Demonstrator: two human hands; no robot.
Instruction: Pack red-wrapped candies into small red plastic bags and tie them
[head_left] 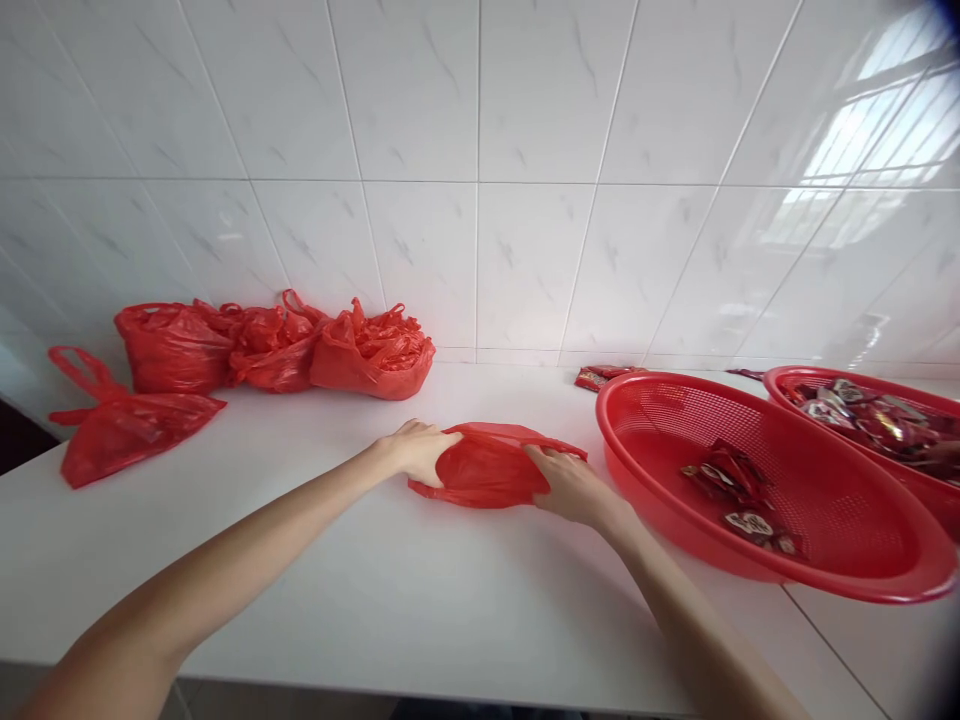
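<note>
A thin red plastic bag point(487, 468) lies on the white counter in front of me with its mouth spread wide. My left hand point(421, 452) grips the bag's left rim, the thumb reaching inside the mouth. On the opposite side my right hand point(570, 484) holds the right rim, its fingers partly hidden by the plastic. Just right of that hand stands a red plastic basket point(630, 440) with a few small dark red wrapped packets point(731, 470) at its bottom. I cannot see anything inside the bag.
Several filled red bags point(367, 355) stand along the tiled wall at the back left. A tied red bag point(135, 430) lies nearer the left edge. Red packets point(600, 376) lie behind the basket. A second red basket point(795, 376) full of packets sits at far right.
</note>
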